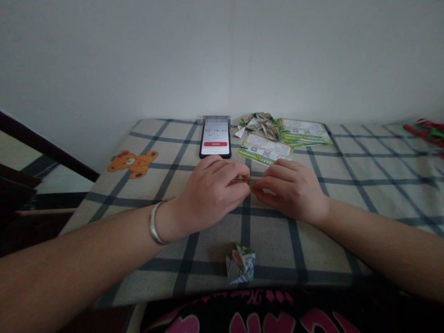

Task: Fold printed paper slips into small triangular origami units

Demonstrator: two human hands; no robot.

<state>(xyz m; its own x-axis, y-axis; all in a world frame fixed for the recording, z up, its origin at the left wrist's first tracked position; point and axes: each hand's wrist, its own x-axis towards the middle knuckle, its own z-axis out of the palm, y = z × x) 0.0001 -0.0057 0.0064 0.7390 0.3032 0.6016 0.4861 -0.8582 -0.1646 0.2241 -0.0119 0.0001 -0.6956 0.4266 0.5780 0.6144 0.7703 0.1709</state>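
Left hand (210,192), right hand (296,192) pinching paper piece (238,181), this side of phone (215,138); apparently folding, next crease needs steady fingertips.

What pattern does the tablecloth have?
The tablecloth has dark blue-grey checked lines on a pale grey-beige ground; it shows best in the head view.

Table (138,249) with grey-checked cloth: bare strip leftward, between black-framed phone (215,141) and orange bear figure (133,163); wide bare stretch rightward. Far side obstructed by phone, green-and-white printed leaflets (305,131) and folded-paper cluster (258,125). Small folded-paper piece (240,264) obstructs near edge, centrally.
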